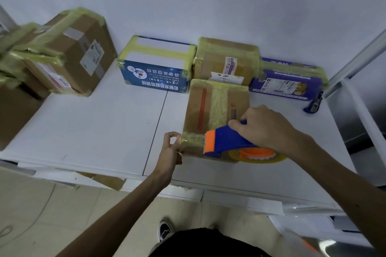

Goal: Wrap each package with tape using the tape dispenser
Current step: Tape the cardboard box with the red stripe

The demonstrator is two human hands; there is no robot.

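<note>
Clearly the step in hand is laying a band of tape across the near end of the brown package [208, 110], which lies on the white table [94, 131] in front of three taped boxes: a blue box [156, 77] behind it to the left, a brown box [225, 58] directly behind, and a purple box [288, 81] behind it to the right. The right hand [265, 127] is closed around the handle of the tape dispenser [225, 142], whose orange cutter end rests on the package's near edge and points left. The left hand [171, 150] sits at the package's near-left corner with its fingers curled, thumb and forefinger meeting on the end of the tape strip [192, 139] — it seems to pinch that end down, though the contact is small and hard to read. To do this well, the left hand should likely anchor the strip firmly against the corner while the dispenser stays low and flat on the cardboard, so the tape comes off taut and without wrinkles. The pull probably wants to run parallel to the near edge — any drift would skew the band. Since the package is light, it may slide unless it is braced.
</note>
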